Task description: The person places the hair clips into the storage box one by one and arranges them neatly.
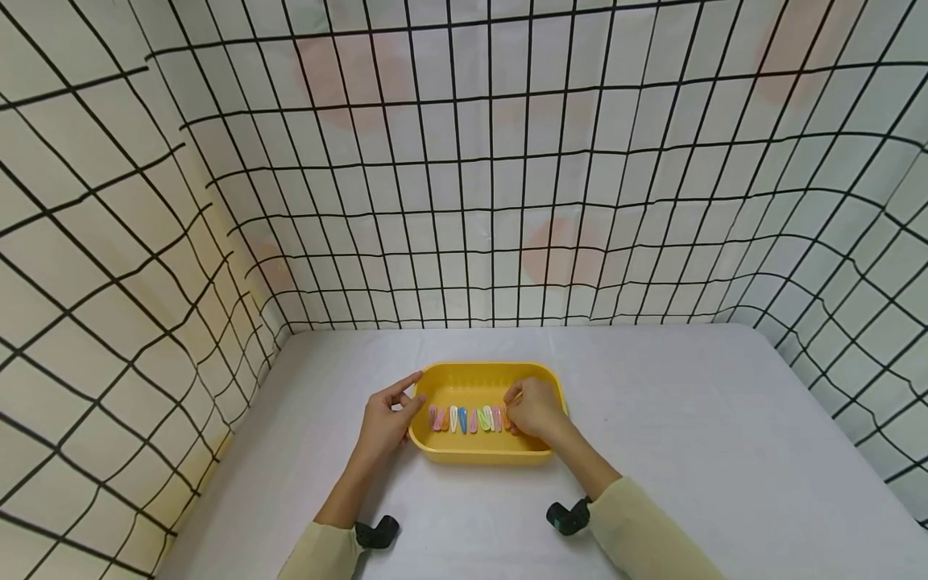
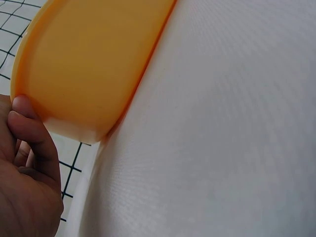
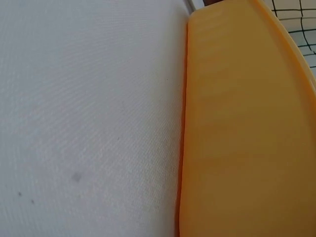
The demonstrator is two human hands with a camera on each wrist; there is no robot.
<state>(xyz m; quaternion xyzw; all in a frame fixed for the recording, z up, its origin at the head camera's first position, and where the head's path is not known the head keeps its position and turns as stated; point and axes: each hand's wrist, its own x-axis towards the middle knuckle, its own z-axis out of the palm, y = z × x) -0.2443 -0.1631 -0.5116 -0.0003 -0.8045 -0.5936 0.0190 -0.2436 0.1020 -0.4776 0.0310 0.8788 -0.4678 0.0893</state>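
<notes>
A yellow plastic tray [image 1: 493, 457] stands on the table with a row of snap hair clips, one of them blue [image 1: 462, 420], lying side by side inside it. My left hand [image 1: 383, 419] grips the tray's left end, thumb over the rim; the left wrist view shows curled fingers against the tray's outer wall [image 2: 84, 69]. Inside the tray, my right hand [image 1: 536, 409] has its fingers curled at the row's right end, pinching an orange hair clip [image 1: 507, 417] that they partly cover. From the right wrist, only the tray's outer side [image 3: 242, 123] shows, the hand being hidden.
White cloth covers the table [image 1: 689, 435] around the tray. Black wire grid panels [image 1: 493, 169] over pale sheeting rise at the back and both sides. A black wrist camera [image 1: 568, 517] sits at the right cuff, another [image 1: 378, 532] at the left.
</notes>
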